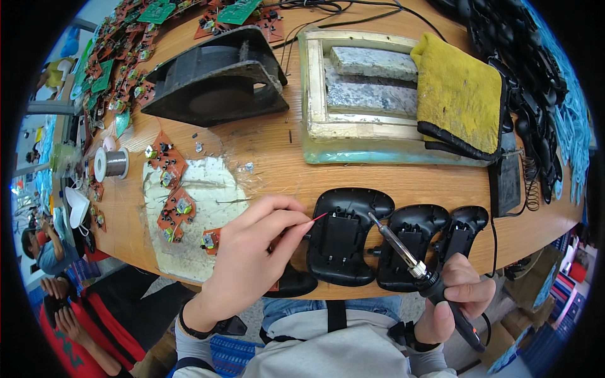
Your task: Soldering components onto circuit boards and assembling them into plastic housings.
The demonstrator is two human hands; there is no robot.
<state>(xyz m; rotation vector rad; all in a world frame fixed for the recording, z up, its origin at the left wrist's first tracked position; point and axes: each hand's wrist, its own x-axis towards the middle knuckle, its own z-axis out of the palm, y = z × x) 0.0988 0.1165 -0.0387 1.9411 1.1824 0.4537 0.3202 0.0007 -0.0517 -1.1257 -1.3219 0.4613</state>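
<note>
Our wooden table (pixel 271 173), with both of our hands at work over black controller shells (pixel 341 246).
Far right of centre we have a pale-framed tray (pixel 365 130), a yellow cloth (pixel 460 94) draped over its right end; far left, a black fan housing (pixel 209 74). Three of the shells line the near edge, right of our left hand (pixel 247 249). Our right hand (pixel 459 296) is wrapped around the handle of a soldering iron (pixel 418 269), its tip over the left one of the three; we cannot tell whether they touch. A solder spool (pixel 115 164) stands far left. Smallest is a thin red wire (pixel 320 217), clamped between our left thumb and forefinger at that same shell.
</note>
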